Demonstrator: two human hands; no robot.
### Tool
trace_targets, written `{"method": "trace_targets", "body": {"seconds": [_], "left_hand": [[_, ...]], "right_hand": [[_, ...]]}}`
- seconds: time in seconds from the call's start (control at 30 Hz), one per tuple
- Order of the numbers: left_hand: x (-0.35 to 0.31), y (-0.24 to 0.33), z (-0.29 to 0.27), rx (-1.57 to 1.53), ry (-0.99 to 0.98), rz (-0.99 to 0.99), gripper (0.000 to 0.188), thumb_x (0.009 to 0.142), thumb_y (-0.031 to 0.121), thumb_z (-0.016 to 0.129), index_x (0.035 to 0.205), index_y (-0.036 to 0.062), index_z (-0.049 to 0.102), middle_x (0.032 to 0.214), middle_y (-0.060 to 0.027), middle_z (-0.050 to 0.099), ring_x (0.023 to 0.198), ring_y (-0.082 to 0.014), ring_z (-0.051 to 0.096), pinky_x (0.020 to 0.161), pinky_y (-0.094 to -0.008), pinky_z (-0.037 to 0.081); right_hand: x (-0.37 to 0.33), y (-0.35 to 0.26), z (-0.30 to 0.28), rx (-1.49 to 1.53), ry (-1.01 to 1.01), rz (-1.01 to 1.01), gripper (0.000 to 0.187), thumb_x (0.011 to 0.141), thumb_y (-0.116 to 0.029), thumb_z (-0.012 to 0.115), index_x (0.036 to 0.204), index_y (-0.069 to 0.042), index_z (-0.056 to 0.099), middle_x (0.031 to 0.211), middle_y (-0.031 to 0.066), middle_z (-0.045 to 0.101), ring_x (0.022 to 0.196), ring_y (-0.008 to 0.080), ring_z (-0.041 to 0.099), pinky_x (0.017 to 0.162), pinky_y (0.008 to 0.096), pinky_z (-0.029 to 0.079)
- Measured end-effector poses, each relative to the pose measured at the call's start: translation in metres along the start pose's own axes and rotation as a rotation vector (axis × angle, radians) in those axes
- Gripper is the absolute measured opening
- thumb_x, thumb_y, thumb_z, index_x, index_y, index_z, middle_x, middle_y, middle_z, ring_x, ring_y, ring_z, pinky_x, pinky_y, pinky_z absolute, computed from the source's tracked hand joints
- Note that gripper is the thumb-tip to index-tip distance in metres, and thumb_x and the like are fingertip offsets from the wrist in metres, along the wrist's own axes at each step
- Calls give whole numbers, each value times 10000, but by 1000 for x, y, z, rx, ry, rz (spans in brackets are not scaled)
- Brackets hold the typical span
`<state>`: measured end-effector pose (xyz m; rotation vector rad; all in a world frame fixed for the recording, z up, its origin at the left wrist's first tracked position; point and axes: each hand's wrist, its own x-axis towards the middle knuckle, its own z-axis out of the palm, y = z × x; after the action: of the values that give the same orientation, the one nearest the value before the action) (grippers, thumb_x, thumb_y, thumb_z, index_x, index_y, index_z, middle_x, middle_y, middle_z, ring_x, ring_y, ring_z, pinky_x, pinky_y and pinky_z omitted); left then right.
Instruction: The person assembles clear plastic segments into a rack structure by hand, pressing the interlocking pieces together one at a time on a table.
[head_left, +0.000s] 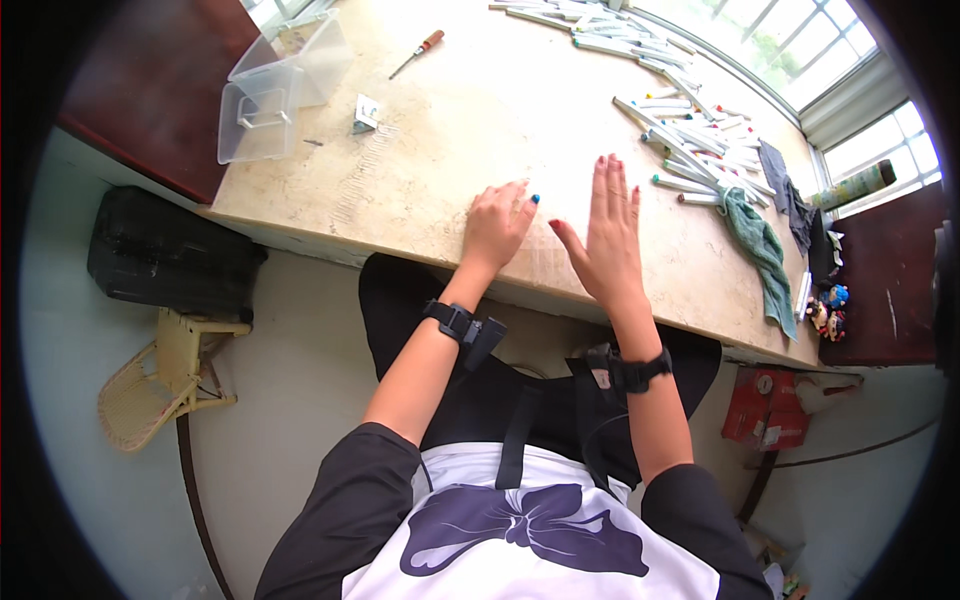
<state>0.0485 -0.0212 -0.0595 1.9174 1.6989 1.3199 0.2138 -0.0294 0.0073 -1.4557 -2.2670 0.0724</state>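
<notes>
My left hand (497,224) rests by the near edge of the stone-like tabletop (400,210), its fingers curled downward. A small dark blue spot shows at its thumb tip; I cannot tell if it is a nail or a held thing. What may lie under the fingers is hidden. To its right, my right hand (612,235) is stretched out over the table, fingers straight and thumb apart, holding nothing. Nearest to it are several white marker pens (690,150) with coloured ends, heaped in a loose pile toward the far right.
A screwdriver (417,53) lies at the back, left of centre. Clear plastic bins (262,112) and a small folded white piece (366,114) are at the left. A green cloth (757,250), a grey cloth (787,195) and small figurines (829,310) lie along the right side.
</notes>
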Motion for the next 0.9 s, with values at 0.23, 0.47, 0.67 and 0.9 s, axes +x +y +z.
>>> {"method": "trace_targets", "body": {"seconds": [0.23,0.47,0.67,0.9], "left_hand": [[-1,3,-6,-154,63,-117,349,931,269,527,1136,2,615,982,-151,677,991,-312,593,906,-395,450],[-19,-107,-133,813,319,-331,577,941,423,469,1361,29,447,1407,-162,436,1338,-339,335,1092,-503,260],[-55,-89,-137,939,58,-527,497,966,411,433,1429,229,415,1500,-116,331,1387,-341,243,1109,-525,185],[-85,-62,-124,779,31,-158,447,945,354,534,1286,65,553,1362,-105,517,1329,-269,378,1093,-431,259]], "right_hand": [[-22,5,17,94,34,-81,711,903,-360,571,1442,14,296,1499,229,280,1415,353,224,1141,477,148],[-66,11,-27,407,439,38,273,914,-56,491,1146,43,596,1211,224,594,1158,362,542,996,399,405],[-106,20,-38,467,560,222,253,955,-71,431,1083,35,623,1154,225,624,1081,350,601,935,378,460],[-123,23,-40,491,564,296,239,960,-66,436,1039,37,637,1084,209,656,1065,346,614,932,378,463]]}}
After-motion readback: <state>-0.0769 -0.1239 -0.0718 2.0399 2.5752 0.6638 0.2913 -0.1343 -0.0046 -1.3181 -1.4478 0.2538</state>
